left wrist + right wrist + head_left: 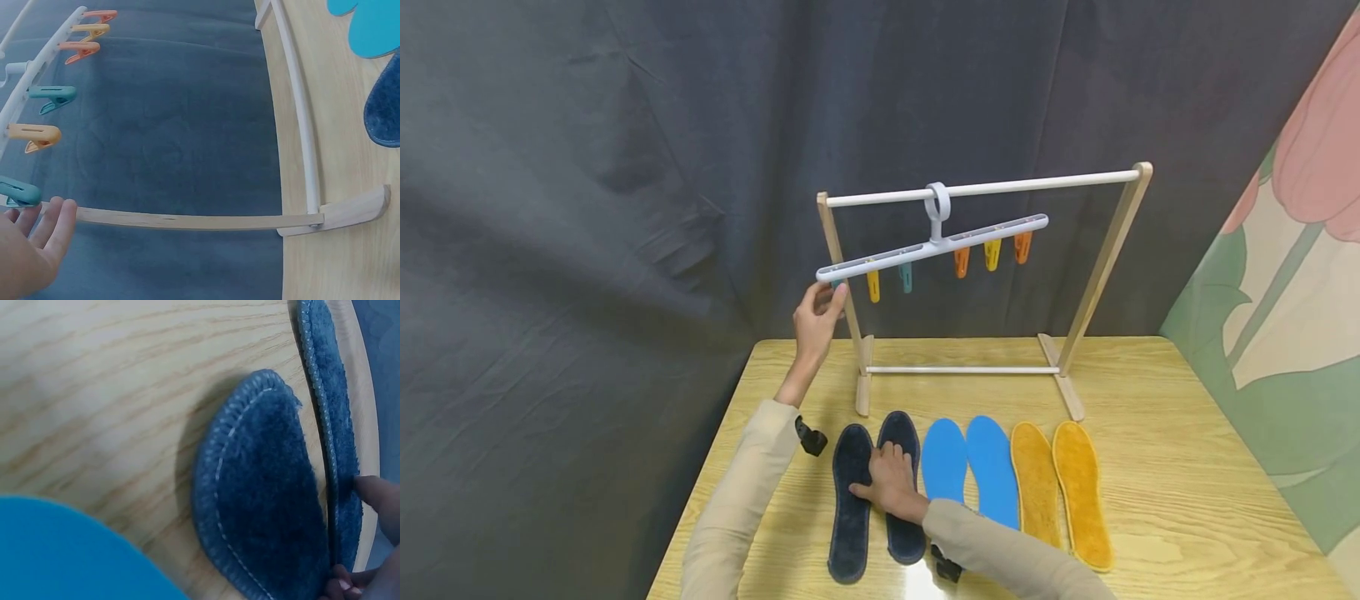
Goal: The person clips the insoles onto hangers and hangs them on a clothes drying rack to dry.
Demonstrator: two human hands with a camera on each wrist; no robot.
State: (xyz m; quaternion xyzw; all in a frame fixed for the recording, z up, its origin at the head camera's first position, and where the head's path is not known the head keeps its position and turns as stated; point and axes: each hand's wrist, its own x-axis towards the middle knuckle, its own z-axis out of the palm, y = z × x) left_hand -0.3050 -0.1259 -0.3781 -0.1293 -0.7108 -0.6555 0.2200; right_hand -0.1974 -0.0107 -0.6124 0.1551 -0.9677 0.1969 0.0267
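Your right hand (891,483) lies flat on the 2 dark blue insoles (876,493), fingers (380,490) nearly straight across both, their long axes running from you toward the wooden rack (1097,283) on the table (1187,467). Your left hand (817,321) reaches up with loosely spread fingers (59,219) touching the low end of the white clip hanger (932,244). Only the left wrist view shows the teal clip (19,192) beside your fingertips.
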